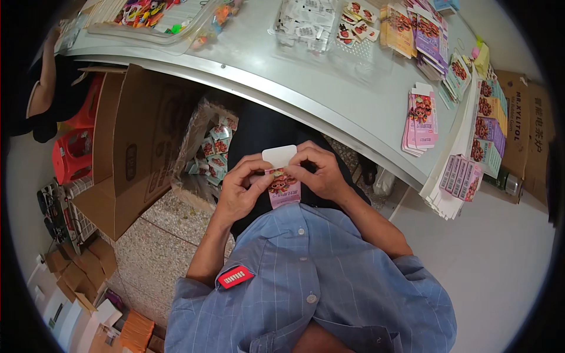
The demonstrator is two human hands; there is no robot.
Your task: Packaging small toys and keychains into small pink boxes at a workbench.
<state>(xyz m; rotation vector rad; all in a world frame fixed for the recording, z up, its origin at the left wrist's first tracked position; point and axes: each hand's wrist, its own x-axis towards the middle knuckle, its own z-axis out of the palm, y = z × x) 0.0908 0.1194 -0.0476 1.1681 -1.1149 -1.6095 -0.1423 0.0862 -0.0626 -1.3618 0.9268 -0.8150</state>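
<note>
Over my lap, both hands grip a small pink box (285, 194) with a cartoon picture on its front and a white flap standing up at its top. My left hand (240, 187) pinches it at the upper left, thumb on the front. At the upper right my right hand (321, 172) pinches the same edge, its thumb and fingers close to the flap. The hands cover part of the box's top, so its opening cannot be seen. Flat pink boxes (421, 120) lie fanned on the table to the right.
The grey table (259, 70) holds a clear tray of small packets (306, 26), a sticker tray (356, 29) and purple boxes (432, 38). Stacked pink boxes (461, 176) stand at right. A big cardboard carton (150, 135) and a lined carton of green packs (215, 150) stand left.
</note>
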